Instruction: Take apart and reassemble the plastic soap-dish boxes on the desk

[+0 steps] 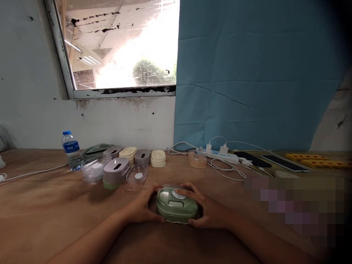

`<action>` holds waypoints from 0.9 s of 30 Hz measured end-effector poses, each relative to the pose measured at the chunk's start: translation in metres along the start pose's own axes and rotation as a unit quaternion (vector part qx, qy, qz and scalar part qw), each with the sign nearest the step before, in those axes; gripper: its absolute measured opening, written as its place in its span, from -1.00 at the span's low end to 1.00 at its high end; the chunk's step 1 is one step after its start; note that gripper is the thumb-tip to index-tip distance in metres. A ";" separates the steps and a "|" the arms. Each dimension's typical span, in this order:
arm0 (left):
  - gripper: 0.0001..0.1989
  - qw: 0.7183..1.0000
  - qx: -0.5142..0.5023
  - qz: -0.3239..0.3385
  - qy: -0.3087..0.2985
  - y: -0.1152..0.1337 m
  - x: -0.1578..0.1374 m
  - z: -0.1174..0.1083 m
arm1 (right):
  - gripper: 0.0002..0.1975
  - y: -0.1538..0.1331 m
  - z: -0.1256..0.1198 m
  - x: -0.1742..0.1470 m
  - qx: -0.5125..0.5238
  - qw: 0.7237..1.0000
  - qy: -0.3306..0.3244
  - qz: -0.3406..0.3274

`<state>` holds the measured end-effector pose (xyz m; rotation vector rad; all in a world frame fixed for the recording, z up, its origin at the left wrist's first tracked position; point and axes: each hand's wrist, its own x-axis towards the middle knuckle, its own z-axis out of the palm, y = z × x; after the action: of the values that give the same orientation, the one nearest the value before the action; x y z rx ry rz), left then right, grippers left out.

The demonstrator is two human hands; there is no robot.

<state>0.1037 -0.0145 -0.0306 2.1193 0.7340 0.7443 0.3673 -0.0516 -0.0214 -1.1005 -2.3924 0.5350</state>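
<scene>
A green oval box (176, 214) with a clear plastic cover and a round white sticker (178, 194) sits on the brown table in front of me. My left hand (145, 207) grips its left side, thumb at the near corner. On the other side, my right hand (207, 209) holds the box with the thumb low and a finger lying over the top by the sticker. Beyond my left hand are a clear plastic cover (136, 176) with a white sticker and a mauve slotted box (116, 172) on a green base.
Stacked clear covers (95, 170), cream trays (158, 158) and a water bottle (72, 152) stand at the back left. A peach-coloured box (197, 160), a power strip (220, 155) with white cables and a phone (284, 163) lie at the back right. The far right is pixelated.
</scene>
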 end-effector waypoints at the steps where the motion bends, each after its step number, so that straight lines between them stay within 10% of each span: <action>1: -0.17 1.000 -0.006 0.003 -0.006 0.001 0.000 -0.001 | -0.21 0.000 0.000 0.000 -0.001 1.000 -0.002 -0.001; 27: -0.24 0.998 0.038 0.034 -0.022 -0.005 0.005 -0.005 | -0.23 -0.002 0.003 -0.001 -0.044 0.999 0.003 -0.019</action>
<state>0.1024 -0.0054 -0.0304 2.2316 0.6794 0.7148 0.3648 -0.0538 -0.0228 -1.0893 -2.4467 0.4158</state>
